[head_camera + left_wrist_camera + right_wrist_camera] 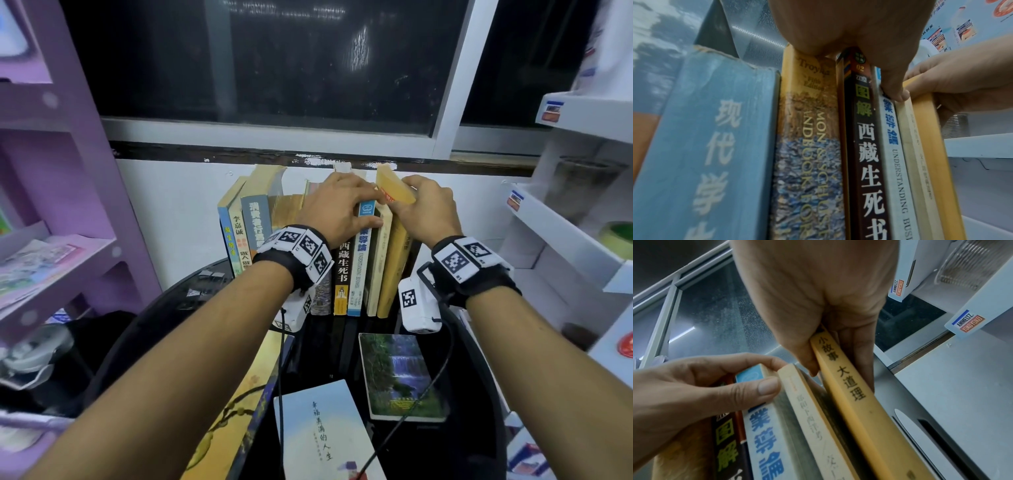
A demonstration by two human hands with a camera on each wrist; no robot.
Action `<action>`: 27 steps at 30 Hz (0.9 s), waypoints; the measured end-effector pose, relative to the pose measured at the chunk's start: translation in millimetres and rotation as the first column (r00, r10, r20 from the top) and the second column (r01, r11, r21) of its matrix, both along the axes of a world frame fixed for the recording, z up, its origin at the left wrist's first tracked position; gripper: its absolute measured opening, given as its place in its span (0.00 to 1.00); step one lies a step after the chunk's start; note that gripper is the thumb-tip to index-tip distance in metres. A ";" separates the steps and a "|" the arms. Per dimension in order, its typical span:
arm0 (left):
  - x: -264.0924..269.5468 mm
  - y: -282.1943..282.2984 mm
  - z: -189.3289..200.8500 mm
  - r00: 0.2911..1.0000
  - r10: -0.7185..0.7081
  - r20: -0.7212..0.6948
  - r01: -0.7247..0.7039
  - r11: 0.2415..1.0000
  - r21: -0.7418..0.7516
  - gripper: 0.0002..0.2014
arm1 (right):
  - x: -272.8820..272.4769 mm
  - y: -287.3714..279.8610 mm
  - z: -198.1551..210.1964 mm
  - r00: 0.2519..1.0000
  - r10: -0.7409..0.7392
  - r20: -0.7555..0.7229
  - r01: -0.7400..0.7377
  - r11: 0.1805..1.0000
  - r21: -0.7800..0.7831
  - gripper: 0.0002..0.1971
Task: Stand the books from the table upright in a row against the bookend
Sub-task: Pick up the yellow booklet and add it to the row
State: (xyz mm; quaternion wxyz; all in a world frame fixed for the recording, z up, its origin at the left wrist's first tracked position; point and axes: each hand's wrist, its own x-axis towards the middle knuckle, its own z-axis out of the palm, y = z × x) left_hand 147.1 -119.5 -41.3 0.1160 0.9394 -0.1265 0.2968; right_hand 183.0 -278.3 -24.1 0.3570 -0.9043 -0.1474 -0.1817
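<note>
A row of upright books (343, 270) stands on the black round table (178, 301) by the wall. My left hand (371, 209) lies over their tops and pinches the white and blue book (359, 260), thumb on its spine (894, 92). At the row's right end, my right hand (402, 202) grips the top of a yellow book (394, 274), thumb between it and the cream book (807, 402). The yellow book (851, 394) leans slightly right, a gap open at its top. I cannot make out the bookend.
Three books lie flat on the near table: a waterfall-cover book (400, 373), a pale blue one (322, 431) and a large yellow one (239, 411). A purple shelf (68, 205) stands left, white shelves (565, 240) right. Wrist cables trail over the flat books.
</note>
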 end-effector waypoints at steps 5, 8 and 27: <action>0.5 0.3 -0.7 1.000 0.003 -0.013 -0.004 1.000 -0.019 0.20 | 3.1 4.7 -0.2 1.000 0.002 -0.021 -0.002 1.000 0.015 0.15; 1.0 1.3 -1.1 1.000 0.017 -0.013 -0.017 1.000 -0.014 0.22 | 3.1 8.9 1.5 0.999 0.004 -0.037 -0.003 1.000 0.031 0.15; -0.2 2.6 -1.8 0.999 0.052 -0.003 -0.052 0.998 -0.020 0.29 | -5.2 1.3 7.7 0.925 0.266 -0.272 -0.267 0.963 0.034 0.22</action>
